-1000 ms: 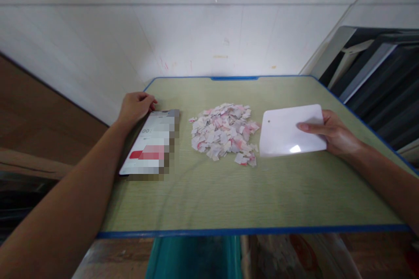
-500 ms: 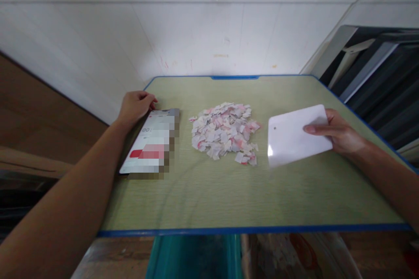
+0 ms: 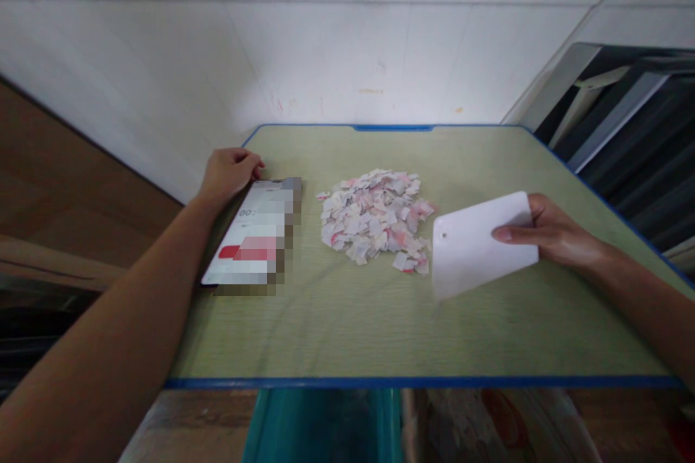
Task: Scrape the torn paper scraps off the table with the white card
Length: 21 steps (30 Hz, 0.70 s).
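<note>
A white plastic scraper, flat with rounded corners and a small hole near one corner, is gripped at its right end by my right hand, thumb on its face. Its left edge is close beside a heap of small paper scraps, white with some pink and red. At the table's left edge rests my left hand, fingers loosely curled with nothing visible in them. Just below those fingers lies a phone, its screen lit with a red button and its right side pixelated.
The pale green table has a blue rim. A white wall stands behind it. Dark panels lean at the right. Under the front edge are a teal bin and a clear plastic bag.
My right hand has brought the scraper left and slightly down toward me, nearer to the paper heap. My left hand stays by the phone. The whole view has shifted slightly.
</note>
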Motion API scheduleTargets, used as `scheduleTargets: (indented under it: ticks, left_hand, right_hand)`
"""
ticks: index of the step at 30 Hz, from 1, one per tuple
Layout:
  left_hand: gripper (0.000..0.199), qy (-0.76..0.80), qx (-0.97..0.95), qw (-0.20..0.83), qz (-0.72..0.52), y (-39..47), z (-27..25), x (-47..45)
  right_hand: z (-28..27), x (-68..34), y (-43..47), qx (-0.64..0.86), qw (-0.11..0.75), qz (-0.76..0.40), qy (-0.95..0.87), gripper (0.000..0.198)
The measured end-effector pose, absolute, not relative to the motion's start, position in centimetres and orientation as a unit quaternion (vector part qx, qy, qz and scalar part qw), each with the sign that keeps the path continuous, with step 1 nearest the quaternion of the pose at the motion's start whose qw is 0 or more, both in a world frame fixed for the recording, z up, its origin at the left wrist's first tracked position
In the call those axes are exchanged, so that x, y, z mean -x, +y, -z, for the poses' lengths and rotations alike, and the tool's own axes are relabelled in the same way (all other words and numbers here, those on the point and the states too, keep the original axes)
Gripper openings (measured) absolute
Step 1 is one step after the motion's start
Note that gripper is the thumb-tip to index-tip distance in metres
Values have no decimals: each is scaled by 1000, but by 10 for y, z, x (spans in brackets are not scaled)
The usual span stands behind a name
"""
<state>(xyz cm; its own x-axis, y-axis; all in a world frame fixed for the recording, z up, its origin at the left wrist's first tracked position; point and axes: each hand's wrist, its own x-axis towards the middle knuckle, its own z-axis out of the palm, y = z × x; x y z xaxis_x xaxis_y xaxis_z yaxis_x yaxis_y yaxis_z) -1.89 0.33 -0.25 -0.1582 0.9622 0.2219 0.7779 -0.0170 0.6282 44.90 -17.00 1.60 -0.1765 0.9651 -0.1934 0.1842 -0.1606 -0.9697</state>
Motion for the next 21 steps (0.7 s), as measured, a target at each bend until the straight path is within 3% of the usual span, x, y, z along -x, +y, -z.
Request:
scheduleTargets:
  ticks: [21]
  left_hand:
    - [11,694,-625,156,-323,-6,-8,8]
  right_hand:
    - [-19,-362,-199,467,267,-592,-600,20]
